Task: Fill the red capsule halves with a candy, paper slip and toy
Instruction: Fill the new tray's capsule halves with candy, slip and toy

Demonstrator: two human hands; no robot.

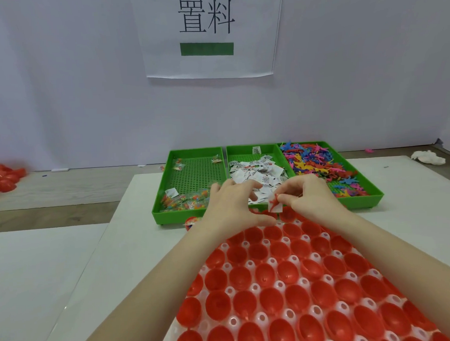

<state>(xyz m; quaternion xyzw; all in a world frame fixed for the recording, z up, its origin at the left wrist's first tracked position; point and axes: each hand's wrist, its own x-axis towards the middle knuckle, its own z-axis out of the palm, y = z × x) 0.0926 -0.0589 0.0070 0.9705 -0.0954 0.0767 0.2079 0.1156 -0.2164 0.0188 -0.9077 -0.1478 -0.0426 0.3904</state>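
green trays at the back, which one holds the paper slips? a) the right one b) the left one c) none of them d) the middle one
d: the middle green tray holds the pile of white paper slips, while the left tray has candy packets and the right tray has colourful toys.

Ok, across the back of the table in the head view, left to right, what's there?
Pile of red capsule halves → candy tray → paper slip tray → toy tray → crumpled white tissue.
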